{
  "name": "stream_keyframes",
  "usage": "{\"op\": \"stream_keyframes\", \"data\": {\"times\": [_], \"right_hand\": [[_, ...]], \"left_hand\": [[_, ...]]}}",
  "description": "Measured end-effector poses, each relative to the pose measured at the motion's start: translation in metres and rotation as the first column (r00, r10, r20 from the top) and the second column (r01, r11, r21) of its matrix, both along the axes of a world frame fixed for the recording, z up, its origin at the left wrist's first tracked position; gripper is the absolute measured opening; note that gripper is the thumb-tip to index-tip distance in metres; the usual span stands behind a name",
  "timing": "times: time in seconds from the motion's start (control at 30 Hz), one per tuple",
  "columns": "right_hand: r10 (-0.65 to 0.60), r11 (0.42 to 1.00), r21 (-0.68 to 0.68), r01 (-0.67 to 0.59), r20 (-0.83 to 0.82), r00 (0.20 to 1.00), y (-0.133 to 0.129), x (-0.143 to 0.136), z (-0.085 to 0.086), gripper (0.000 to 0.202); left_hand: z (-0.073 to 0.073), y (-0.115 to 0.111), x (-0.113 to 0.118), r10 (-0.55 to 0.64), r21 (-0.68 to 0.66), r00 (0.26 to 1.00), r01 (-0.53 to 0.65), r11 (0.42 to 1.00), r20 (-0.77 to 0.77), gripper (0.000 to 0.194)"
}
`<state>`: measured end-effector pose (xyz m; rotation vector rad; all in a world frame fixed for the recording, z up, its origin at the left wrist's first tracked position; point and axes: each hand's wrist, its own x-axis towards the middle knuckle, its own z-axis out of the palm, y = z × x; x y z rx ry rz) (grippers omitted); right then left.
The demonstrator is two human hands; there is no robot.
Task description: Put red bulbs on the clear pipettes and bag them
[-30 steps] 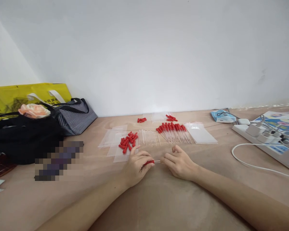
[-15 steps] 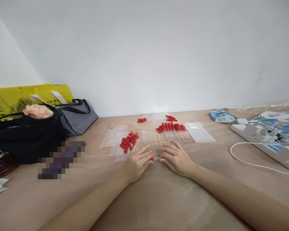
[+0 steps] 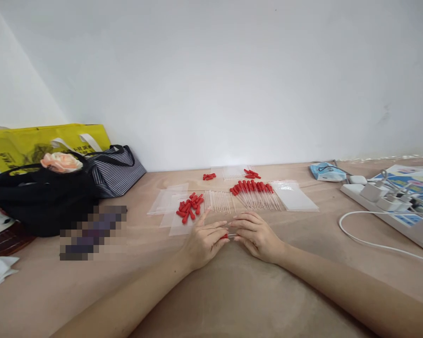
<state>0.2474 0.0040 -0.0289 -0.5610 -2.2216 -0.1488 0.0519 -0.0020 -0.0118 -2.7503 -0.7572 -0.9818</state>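
My left hand [image 3: 206, 239] is closed on a red rubber bulb [image 3: 224, 236], its index finger raised. My right hand [image 3: 257, 236] has its fingers together round a thin clear tube [image 3: 232, 235], whose near end meets the bulb. Beyond my left hand lies a pile of red bulbs [image 3: 190, 206] on clear plastic bags [image 3: 179, 229]. A row of bare clear tubes [image 3: 218, 201] lies right of the pile. Further right, tubes with red bulbs fitted [image 3: 254, 188] lie side by side, next to a stack of clear bags [image 3: 296, 196].
Small groups of red bulbs [image 3: 209, 177] lie near the wall. At left stand a black bag [image 3: 52, 202], a striped bag [image 3: 118, 171] and a yellow bag [image 3: 21, 141]. A power strip [image 3: 405, 218] with cables and a blue packet [image 3: 327, 172] are at right.
My hands have come slightly closer together, and the gap showing the tube between them is shorter. The view has shifted slightly.
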Motion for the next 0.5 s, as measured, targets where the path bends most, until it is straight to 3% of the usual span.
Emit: {"op": "stream_keyframes", "data": {"times": [0.23, 0.5], "right_hand": [[0.001, 0.999, -0.051, 0.0, 0.019, 1.0, 0.002, -0.0016, -0.0029, 0.015], [-0.084, 0.993, -0.077, 0.092, 0.102, 0.991, 0.0006, 0.0016, 0.0024, 0.017]], "left_hand": [[-0.0005, 0.0018, 0.0021, 0.007, -0.053, 1.0, -0.007, 0.999, -0.007, 0.015], [0.0007, 0.0054, -0.0061, 0.058, -0.098, 0.998, -0.058, 0.994, -0.004, 0.01]]}}
